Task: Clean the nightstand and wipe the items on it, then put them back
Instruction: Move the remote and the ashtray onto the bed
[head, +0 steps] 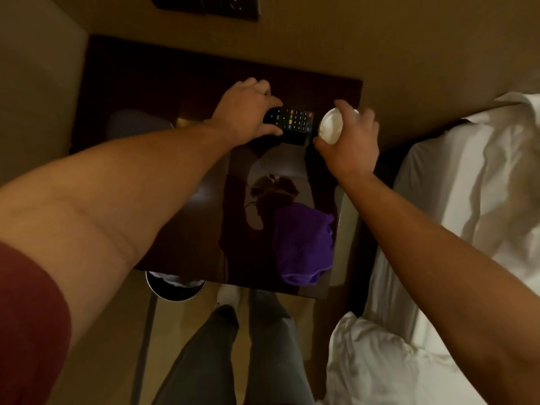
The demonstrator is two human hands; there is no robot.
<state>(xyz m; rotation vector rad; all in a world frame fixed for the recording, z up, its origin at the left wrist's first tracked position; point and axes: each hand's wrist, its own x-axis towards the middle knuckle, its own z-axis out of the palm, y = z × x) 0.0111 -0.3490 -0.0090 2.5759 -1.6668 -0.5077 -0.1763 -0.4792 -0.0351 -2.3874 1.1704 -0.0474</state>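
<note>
At the far edge of the dark nightstand [181, 229], the left hand [245, 112] grips one end of the black remote [295, 122]. Just beside it, the right hand [349, 141] holds a tilted white dish [331, 127]. A purple cloth [302, 244] lies nearer, untouched.

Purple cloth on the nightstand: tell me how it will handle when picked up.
The purple cloth lies crumpled in soft folds, so it will probably hang limp, not stiff. It looks light and unlikely to roll. One edge droops near the nightstand front, so a push might slide it off.
</note>
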